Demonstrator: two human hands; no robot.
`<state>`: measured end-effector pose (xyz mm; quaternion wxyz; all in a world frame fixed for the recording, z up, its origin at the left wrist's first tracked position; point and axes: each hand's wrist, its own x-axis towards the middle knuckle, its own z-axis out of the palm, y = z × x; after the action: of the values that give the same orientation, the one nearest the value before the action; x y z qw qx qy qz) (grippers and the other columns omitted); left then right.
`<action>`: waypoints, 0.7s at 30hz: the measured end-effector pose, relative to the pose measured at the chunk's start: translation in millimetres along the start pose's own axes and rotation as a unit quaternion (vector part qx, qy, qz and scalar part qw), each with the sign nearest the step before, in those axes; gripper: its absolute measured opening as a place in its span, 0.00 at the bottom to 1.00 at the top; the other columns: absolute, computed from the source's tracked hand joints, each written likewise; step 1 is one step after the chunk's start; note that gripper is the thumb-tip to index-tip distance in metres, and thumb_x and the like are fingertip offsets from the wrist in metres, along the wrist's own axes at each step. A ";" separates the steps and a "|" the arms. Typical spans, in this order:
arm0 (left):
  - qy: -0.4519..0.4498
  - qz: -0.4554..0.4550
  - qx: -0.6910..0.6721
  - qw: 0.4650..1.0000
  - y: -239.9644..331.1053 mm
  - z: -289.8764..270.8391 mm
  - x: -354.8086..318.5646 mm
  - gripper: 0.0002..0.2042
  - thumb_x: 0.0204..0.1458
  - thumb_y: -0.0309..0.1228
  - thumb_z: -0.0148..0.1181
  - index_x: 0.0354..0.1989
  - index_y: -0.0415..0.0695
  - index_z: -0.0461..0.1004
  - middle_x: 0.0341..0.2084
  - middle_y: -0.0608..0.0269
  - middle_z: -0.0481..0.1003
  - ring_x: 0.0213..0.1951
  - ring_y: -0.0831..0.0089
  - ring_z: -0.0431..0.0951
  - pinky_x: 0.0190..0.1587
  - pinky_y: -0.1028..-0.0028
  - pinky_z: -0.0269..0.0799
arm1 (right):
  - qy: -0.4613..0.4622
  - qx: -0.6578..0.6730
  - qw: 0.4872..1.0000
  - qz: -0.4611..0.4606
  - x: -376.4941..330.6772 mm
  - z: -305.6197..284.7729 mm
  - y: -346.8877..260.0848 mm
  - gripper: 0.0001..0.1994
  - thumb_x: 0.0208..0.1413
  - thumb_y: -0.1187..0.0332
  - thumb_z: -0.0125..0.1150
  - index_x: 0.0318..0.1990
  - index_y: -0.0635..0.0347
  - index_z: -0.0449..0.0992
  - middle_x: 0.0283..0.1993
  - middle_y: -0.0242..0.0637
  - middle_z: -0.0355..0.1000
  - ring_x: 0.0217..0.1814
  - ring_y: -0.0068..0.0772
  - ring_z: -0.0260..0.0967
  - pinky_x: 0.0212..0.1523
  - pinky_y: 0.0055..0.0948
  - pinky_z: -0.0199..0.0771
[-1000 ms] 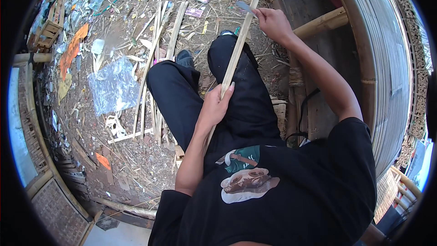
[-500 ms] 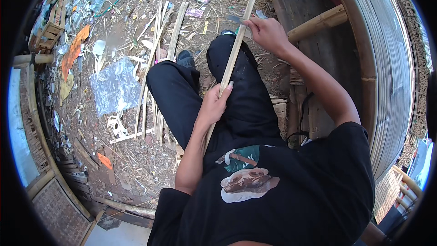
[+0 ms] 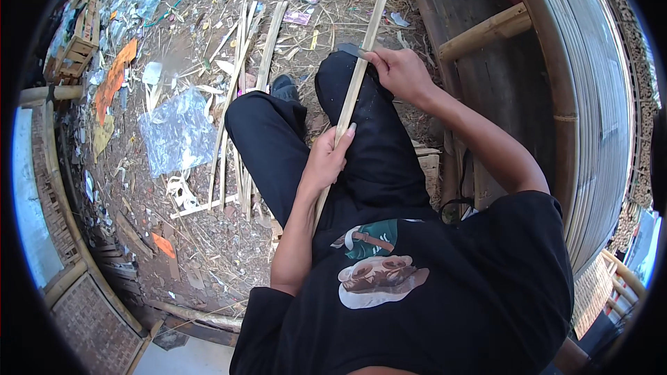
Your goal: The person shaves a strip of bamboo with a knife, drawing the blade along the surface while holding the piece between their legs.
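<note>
A long, pale bamboo strip slants from beside my lap, over my right thigh, to the top edge of the view. Wrapped around its lower part is my left hand, closed, with the thumb lying along the strip. Farther up, over my right knee, my right hand is closed on a knife; its handle is hidden in the fingers. The short grey knife blade crosses the strip and sticks out to its left.
Several bamboo strips lie on the littered ground beyond my left knee. Left of them are a clear plastic sheet, orange scraps and a wooden crate. A bamboo frame stands close on my right.
My right hand and the knife have slid down the strip toward me, to just over my right knee. My left hand keeps its hold in nearly the same place.
</note>
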<state>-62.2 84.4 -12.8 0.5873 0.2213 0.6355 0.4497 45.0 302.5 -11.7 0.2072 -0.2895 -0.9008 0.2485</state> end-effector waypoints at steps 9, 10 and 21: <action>-0.030 -0.006 -0.052 0.998 -7.2 -1.9 -2.2 0.15 0.66 0.40 0.49 0.29 0.45 0.65 0.11 0.79 0.54 0.10 0.89 0.51 0.13 0.82 0.47 | 0.040 0.008 0.999 0.030 14.2 -11.8 13.7 0.10 0.63 0.65 0.54 0.40 0.59 0.80 0.22 0.55 0.65 0.21 0.56 0.64 0.23 0.41 0.64; -0.032 -0.006 -0.061 0.998 -5.6 -1.0 -1.9 0.14 0.66 0.40 0.49 0.29 0.45 0.65 0.10 0.79 0.54 0.10 0.89 0.51 0.13 0.82 0.47 | 0.040 0.010 0.999 0.030 16.5 -12.9 13.0 0.10 0.63 0.65 0.54 0.40 0.59 0.80 0.22 0.55 0.65 0.21 0.56 0.64 0.23 0.41 0.64; -0.047 -0.015 -0.060 0.997 -0.9 -1.9 -2.3 0.15 0.66 0.40 0.48 0.30 0.44 0.65 0.08 0.78 0.54 0.07 0.87 0.51 0.10 0.81 0.47 | -0.015 0.055 0.994 0.091 21.7 -17.8 14.7 0.12 0.64 0.65 0.53 0.42 0.64 0.78 0.24 0.56 0.67 0.21 0.54 0.61 0.25 0.38 0.65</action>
<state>-63.3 81.5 -12.4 0.6352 0.1971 0.5823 0.4676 44.1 332.3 -0.9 0.1858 -0.3548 -0.8587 0.3198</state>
